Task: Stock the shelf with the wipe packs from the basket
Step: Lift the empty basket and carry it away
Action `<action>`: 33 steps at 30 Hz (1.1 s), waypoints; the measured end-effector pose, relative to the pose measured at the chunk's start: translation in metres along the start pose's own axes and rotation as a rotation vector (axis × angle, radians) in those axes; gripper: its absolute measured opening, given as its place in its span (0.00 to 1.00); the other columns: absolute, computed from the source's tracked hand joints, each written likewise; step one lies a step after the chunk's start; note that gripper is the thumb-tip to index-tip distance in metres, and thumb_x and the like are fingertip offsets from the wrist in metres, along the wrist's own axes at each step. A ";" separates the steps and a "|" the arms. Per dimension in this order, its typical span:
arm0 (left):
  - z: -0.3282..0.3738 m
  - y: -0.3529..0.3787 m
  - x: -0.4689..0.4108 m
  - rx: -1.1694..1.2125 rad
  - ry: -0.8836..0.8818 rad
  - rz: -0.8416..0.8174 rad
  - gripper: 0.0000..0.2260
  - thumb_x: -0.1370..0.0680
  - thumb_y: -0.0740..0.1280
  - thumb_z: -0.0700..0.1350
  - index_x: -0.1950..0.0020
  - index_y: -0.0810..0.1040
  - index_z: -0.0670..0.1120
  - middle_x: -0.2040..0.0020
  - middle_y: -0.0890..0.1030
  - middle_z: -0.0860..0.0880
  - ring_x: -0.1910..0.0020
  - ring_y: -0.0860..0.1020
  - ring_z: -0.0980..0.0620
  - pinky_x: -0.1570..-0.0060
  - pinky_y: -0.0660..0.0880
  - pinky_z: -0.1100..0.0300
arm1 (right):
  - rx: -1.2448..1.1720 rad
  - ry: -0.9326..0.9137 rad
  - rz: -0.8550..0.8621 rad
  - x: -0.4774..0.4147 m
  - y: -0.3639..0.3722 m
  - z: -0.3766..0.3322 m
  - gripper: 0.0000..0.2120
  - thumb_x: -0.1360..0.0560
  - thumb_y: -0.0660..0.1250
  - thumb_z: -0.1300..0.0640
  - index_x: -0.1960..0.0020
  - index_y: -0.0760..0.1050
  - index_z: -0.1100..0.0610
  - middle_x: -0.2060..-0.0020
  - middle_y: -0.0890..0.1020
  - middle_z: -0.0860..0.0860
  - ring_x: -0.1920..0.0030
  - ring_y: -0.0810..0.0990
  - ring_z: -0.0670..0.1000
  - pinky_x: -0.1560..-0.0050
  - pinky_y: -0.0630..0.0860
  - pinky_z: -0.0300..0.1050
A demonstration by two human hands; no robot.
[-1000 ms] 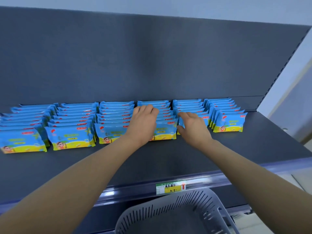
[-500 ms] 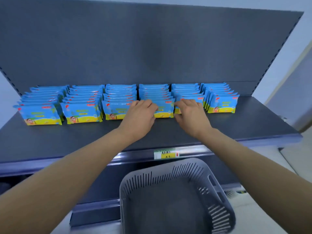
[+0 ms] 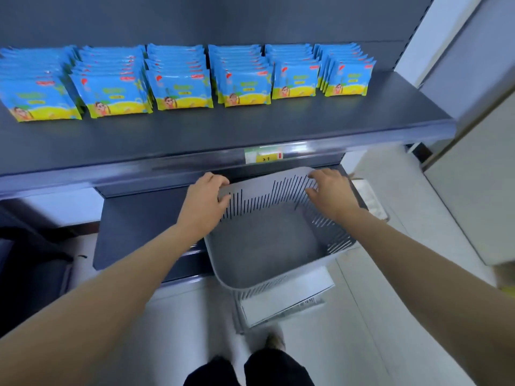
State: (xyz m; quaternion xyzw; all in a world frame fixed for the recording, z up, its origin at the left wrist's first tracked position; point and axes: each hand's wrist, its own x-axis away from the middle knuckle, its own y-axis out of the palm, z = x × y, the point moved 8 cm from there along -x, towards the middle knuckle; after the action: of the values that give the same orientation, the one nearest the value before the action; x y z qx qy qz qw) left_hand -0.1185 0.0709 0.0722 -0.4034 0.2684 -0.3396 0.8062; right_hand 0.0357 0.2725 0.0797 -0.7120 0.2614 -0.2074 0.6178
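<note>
Several rows of blue and yellow wipe packs (image 3: pixel 184 87) stand along the back of the dark shelf (image 3: pixel 223 129). Below the shelf's front edge sits the grey slotted basket (image 3: pixel 264 199), and nothing lies inside it. My left hand (image 3: pixel 204 201) grips the basket's far rim at its left corner, fingers over the edge and thumb inside. At the right end of that far rim my right hand (image 3: pixel 331 190) grips the edge in the same way. Neither hand holds a pack.
A price tag (image 3: pixel 263 156) is fixed on the shelf's front rail. A lower dark shelf (image 3: pixel 145 218) juts out left of the basket. The basket rests on a white box (image 3: pixel 287 299) on the pale floor. My legs (image 3: pixel 250 366) are at the bottom, and a pale wall (image 3: pixel 473 135) is at the right.
Both hands left the packs on the shelf and came down to the basket's far rim. The view tilted down, so the whole basket and the floor show.
</note>
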 end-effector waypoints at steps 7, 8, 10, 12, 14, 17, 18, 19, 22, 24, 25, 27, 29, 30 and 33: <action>-0.068 0.046 0.055 0.097 -0.624 -0.011 0.22 0.25 0.68 0.47 0.36 0.68 0.38 0.38 0.67 0.37 0.39 0.68 0.37 0.39 0.68 0.43 | -0.102 0.203 -0.202 0.011 0.054 0.071 0.24 0.23 0.63 0.52 0.30 0.65 0.59 0.32 0.67 0.59 0.33 0.64 0.61 0.33 0.64 0.55; -0.074 0.052 0.060 0.143 -0.712 -0.012 0.23 0.25 0.68 0.48 0.37 0.68 0.37 0.38 0.67 0.36 0.39 0.68 0.37 0.39 0.69 0.43 | -0.131 0.228 -0.232 0.009 0.061 0.081 0.26 0.24 0.64 0.51 0.29 0.63 0.59 0.31 0.66 0.59 0.32 0.64 0.62 0.32 0.63 0.54; -0.081 0.064 0.068 0.261 -0.859 0.003 0.20 0.25 0.68 0.48 0.42 0.70 0.34 0.41 0.70 0.34 0.44 0.72 0.36 0.44 0.73 0.46 | -0.239 0.295 -0.276 0.005 0.074 0.101 0.27 0.24 0.65 0.51 0.29 0.62 0.62 0.34 0.68 0.61 0.34 0.67 0.62 0.35 0.67 0.54; -0.086 0.074 0.075 0.402 -0.975 0.066 0.14 0.24 0.67 0.47 0.56 0.73 0.35 0.53 0.76 0.35 0.56 0.76 0.40 0.57 0.73 0.51 | -0.382 0.340 -0.301 0.000 0.084 0.115 0.20 0.23 0.63 0.54 0.35 0.67 0.64 0.44 0.75 0.61 0.46 0.75 0.61 0.48 0.74 0.50; -0.088 0.085 0.086 0.538 -1.077 0.155 0.13 0.24 0.66 0.45 0.61 0.72 0.37 0.64 0.73 0.38 0.66 0.73 0.45 0.66 0.69 0.55 | -0.544 0.381 -0.305 -0.005 0.091 0.125 0.10 0.23 0.61 0.57 0.48 0.74 0.63 0.59 0.78 0.58 0.58 0.77 0.57 0.60 0.72 0.46; -0.089 0.107 0.092 0.844 -1.173 0.281 0.14 0.21 0.62 0.44 0.65 0.66 0.41 0.72 0.68 0.43 0.84 0.67 0.53 0.81 0.63 0.68 | -0.837 0.502 -0.362 -0.014 0.110 0.137 0.12 0.22 0.60 0.57 0.52 0.76 0.66 0.64 0.79 0.59 0.62 0.78 0.56 0.63 0.75 0.48; -0.089 0.111 0.093 0.897 -1.200 0.298 0.15 0.20 0.59 0.45 0.66 0.64 0.43 0.75 0.67 0.44 0.87 0.64 0.55 0.84 0.60 0.71 | -0.937 0.563 -0.383 -0.016 0.117 0.140 0.12 0.21 0.59 0.58 0.51 0.75 0.67 0.64 0.79 0.59 0.64 0.78 0.56 0.65 0.77 0.46; -0.089 0.114 0.093 0.945 -1.230 0.299 0.16 0.19 0.57 0.45 0.67 0.62 0.43 0.79 0.66 0.45 0.89 0.62 0.56 0.85 0.58 0.72 | -0.996 0.612 -0.395 -0.017 0.123 0.142 0.11 0.20 0.59 0.58 0.51 0.73 0.67 0.65 0.79 0.59 0.67 0.78 0.54 0.70 0.77 0.43; -0.087 0.119 0.096 1.079 -1.287 0.286 0.16 0.18 0.52 0.45 0.66 0.60 0.44 0.85 0.63 0.50 0.88 0.59 0.55 0.84 0.56 0.73 | -1.009 0.660 -0.415 -0.023 0.129 0.149 0.09 0.20 0.57 0.60 0.50 0.72 0.65 0.69 0.77 0.57 0.73 0.75 0.51 0.79 0.68 0.39; -0.084 0.114 0.097 1.049 -1.293 0.289 0.16 0.18 0.53 0.46 0.64 0.63 0.42 0.80 0.68 0.47 0.84 0.62 0.54 0.84 0.58 0.72 | -0.998 0.665 -0.404 -0.023 0.128 0.154 0.09 0.20 0.57 0.60 0.52 0.73 0.64 0.71 0.76 0.56 0.74 0.74 0.50 0.79 0.65 0.38; -0.081 0.111 0.097 1.011 -1.291 0.284 0.15 0.18 0.53 0.47 0.61 0.66 0.41 0.75 0.70 0.46 0.80 0.64 0.53 0.83 0.59 0.72 | -1.003 0.667 -0.397 -0.021 0.125 0.156 0.10 0.20 0.56 0.60 0.54 0.73 0.64 0.72 0.76 0.56 0.75 0.74 0.50 0.80 0.64 0.38; -0.071 0.108 0.096 0.957 -1.283 0.257 0.13 0.18 0.54 0.46 0.59 0.68 0.42 0.69 0.71 0.45 0.75 0.66 0.52 0.83 0.62 0.70 | -1.005 0.680 -0.380 -0.012 0.118 0.163 0.11 0.21 0.56 0.61 0.58 0.72 0.63 0.73 0.75 0.56 0.76 0.73 0.51 0.79 0.63 0.38; -0.060 0.108 0.092 0.950 -1.264 0.213 0.12 0.18 0.54 0.46 0.58 0.69 0.42 0.68 0.72 0.45 0.76 0.68 0.52 0.83 0.64 0.71 | -1.019 0.711 -0.355 0.003 0.110 0.174 0.11 0.21 0.56 0.61 0.60 0.71 0.63 0.73 0.74 0.57 0.76 0.71 0.52 0.77 0.62 0.39; -0.055 0.111 0.089 0.953 -1.254 0.182 0.12 0.18 0.54 0.45 0.58 0.69 0.42 0.68 0.72 0.45 0.79 0.69 0.52 0.83 0.64 0.72 | -1.034 0.737 -0.339 0.013 0.105 0.183 0.11 0.21 0.56 0.61 0.60 0.71 0.63 0.73 0.74 0.57 0.75 0.70 0.52 0.76 0.62 0.40; -0.031 0.122 0.076 0.936 -1.208 0.066 0.11 0.19 0.56 0.45 0.58 0.70 0.43 0.69 0.73 0.46 0.87 0.68 0.56 0.83 0.65 0.72 | -1.146 0.829 -0.251 0.049 0.093 0.213 0.10 0.20 0.55 0.62 0.59 0.70 0.61 0.72 0.71 0.56 0.75 0.69 0.51 0.81 0.61 0.36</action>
State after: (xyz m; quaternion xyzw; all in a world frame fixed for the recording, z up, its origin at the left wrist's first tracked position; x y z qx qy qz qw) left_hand -0.0523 0.0521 -0.0574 -0.1272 -0.3792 -0.1140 0.9094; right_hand 0.1949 0.3964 -0.0453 -0.8119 0.4582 -0.3603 -0.0318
